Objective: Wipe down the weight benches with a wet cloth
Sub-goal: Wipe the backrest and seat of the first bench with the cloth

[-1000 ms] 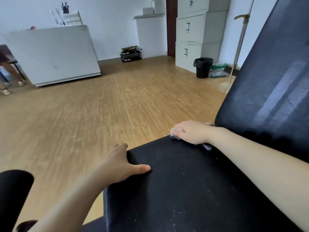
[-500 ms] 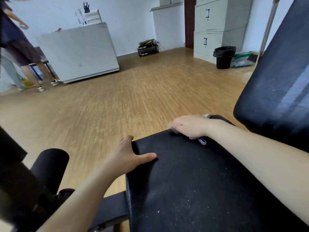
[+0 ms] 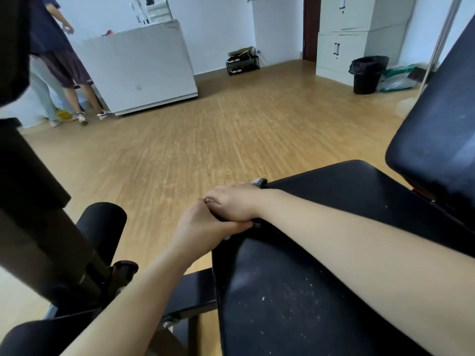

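Cloth (image 3: 260,181): grey, bunched on the far-left edge of the black bench seat (image 3: 295,291), almost fully covered by the right hand (image 3: 232,204). One scrap shows at the hand's 1 o'clock, another at its 5 o'clock by the wrist.

Right grip: palm down, fingers curled over the cloth and pressing it to the seat edge.

Left hand (image 3: 200,227): at 7 o'clock of the right hand, touching it. Left grip: clamped on the seat's edge, thumb lying on top of the pad, fingers down the side and out of sight.

Seat surface: white specks scattered at 5 o'clock of the hands.

Backrest (image 3: 437,119): black, tilted up, at 2 o'clock.

Foam roller (image 3: 102,222): black, at 9 o'clock of the left hand, beside a dark frame post (image 3: 38,227).

Wood floor (image 3: 205,140) beyond. Black bin (image 3: 367,75) and pale cabinet (image 3: 341,47) at 1 o'clock, far. A person (image 3: 59,60) stands at 11 o'clock, far.
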